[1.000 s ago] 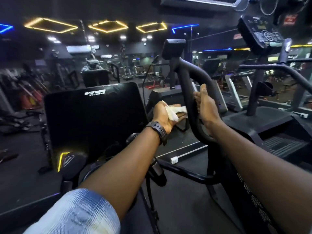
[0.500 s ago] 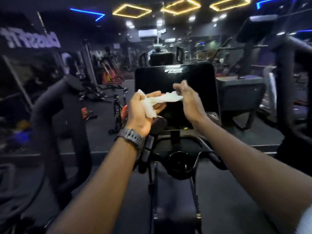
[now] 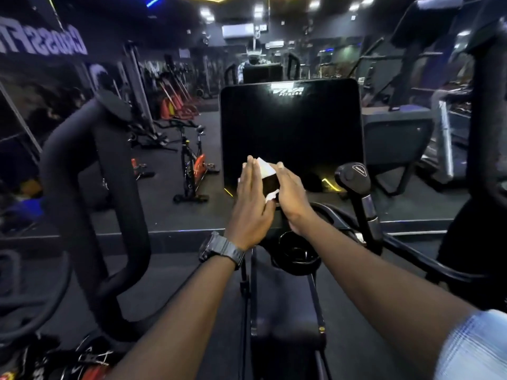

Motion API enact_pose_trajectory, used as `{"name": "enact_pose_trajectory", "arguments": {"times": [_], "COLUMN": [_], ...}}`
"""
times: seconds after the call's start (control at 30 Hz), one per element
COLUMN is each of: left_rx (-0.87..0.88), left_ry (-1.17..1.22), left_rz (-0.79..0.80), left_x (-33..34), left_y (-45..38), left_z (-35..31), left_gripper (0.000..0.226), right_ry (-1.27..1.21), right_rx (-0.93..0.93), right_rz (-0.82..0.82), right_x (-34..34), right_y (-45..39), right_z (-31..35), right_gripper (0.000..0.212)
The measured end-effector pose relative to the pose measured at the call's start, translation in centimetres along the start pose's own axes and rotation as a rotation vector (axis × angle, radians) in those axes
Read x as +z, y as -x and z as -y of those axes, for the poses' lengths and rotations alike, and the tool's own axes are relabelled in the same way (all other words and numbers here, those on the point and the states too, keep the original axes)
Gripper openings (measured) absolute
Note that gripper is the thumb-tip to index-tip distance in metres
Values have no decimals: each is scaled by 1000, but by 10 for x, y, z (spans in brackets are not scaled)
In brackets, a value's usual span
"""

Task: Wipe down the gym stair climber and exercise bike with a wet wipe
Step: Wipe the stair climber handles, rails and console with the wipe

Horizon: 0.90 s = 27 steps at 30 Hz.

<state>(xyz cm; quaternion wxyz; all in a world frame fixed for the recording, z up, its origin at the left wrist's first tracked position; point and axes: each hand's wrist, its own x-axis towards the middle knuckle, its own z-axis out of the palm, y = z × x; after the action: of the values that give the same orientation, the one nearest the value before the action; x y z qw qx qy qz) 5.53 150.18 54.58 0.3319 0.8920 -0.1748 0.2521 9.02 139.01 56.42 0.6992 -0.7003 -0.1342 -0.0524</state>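
The crumpled white wet wipe sits sandwiched between both palms, before the lower left corner of the exercise bike's glossy black screen. Left hand fingers straight, pressed together; right hand flat against the wipe.

A single wide-angle head view looks forward and slightly down from the person's own height, close behind the large glossy black rectangular console screen that fills the upper centre of the frame. Both forearms reach in from the lower edge toward it.
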Motion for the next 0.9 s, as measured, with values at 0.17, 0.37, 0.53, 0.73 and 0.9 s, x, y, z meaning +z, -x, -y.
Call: {"name": "enact_pose_trajectory", "arguments": {"times": [0.17,0.37,0.53,0.73,0.9], "left_rx": [31,165,289,371,441], "left_ry": [48,-88,-483,-694,-683], "left_rz": [-48,11,-6,2,2], "left_x": [2,-4,-2,10,1], "left_y": [-2,-6,-29,-15,-3], "left_z": [8,9,18,21,31], "left_gripper": [110,74,57,66,62], "right_ry": [-2,-251,-527,-709,-731], "right_rx": [27,166,263,306,321], "right_rz": [46,87,90,206,237], "right_x": [-4,-12,-17,-24,-22], "right_y": [-3,-1,0,0,3], "right_z": [-1,2,-2,-3,-2], "right_gripper": [46,68,89,107,107]}}
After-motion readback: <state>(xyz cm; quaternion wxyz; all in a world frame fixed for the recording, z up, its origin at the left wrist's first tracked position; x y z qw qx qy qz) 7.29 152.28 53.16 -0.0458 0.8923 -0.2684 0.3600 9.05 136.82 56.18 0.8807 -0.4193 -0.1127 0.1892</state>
